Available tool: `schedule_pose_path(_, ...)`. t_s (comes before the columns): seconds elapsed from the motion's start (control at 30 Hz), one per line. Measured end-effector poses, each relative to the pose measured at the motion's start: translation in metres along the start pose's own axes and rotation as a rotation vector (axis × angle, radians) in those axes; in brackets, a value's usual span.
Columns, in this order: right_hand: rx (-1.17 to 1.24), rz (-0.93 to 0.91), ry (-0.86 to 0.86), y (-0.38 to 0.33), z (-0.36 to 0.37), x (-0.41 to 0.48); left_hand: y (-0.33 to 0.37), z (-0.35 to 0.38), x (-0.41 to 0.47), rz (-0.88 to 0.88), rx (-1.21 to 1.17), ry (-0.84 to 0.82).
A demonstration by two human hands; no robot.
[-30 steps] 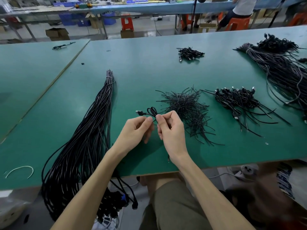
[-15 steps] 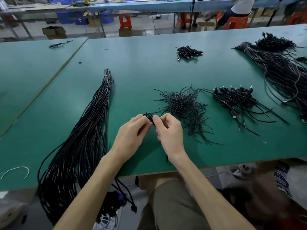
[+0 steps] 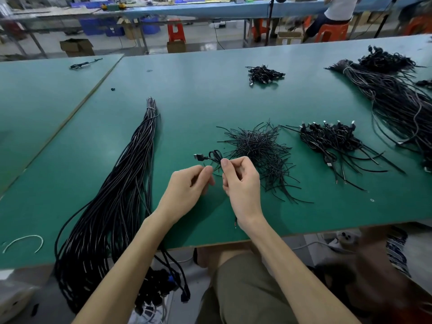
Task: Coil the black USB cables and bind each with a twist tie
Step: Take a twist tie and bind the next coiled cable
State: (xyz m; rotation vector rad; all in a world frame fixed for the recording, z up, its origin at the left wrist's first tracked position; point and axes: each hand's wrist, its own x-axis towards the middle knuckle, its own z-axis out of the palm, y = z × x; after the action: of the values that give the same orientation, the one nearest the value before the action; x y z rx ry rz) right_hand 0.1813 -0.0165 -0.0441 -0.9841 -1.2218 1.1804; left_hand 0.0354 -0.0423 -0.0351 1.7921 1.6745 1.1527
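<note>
A short black USB cable (image 3: 211, 156) is folded into a small coil above the green table (image 3: 198, 94), its plug (image 3: 198, 157) pointing left. My right hand (image 3: 240, 181) pinches the coil's neck between thumb and forefinger. My left hand (image 3: 187, 190) pinches a thin black twist tie end (image 3: 216, 168) beside it. The cable's tail (image 3: 235, 222) shows under my right wrist. A loose heap of black twist ties (image 3: 259, 148) lies just right of my hands. A long bundle of uncoiled black cables (image 3: 121, 195) runs down the left and hangs over the front edge.
A pile of tied cables (image 3: 332, 139) lies to the right, a smaller pile (image 3: 264, 73) at the back, and another large cable bundle (image 3: 397, 101) at far right. A white cable scrap (image 3: 25, 239) lies at front left. A seated person (image 3: 332, 15) works at the far bench.
Both hands stayed together at the coil, working the tie. The plug and loop, hidden behind my fingers half a second ago, show again to the upper left of my fingers.
</note>
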Motion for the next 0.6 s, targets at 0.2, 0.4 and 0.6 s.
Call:
schedule_pose_path(0.2, -0.002, -0.060, -0.068, -0.002, 0.001, -0.002, 0.002, -0.001, 0.002, -0.099, -0.288, -0.088)
schedule_pose_path(0.4, -0.039, -0.094, -0.074, -0.001, 0.001, 0.000, 0.005, -0.006, 0.001, -0.196, -0.506, -0.133)
schedule_pose_path(0.6, -0.005, -0.065, -0.144, -0.002, 0.002, -0.001, -0.001, -0.013, 0.003, -0.259, -0.615, -0.163)
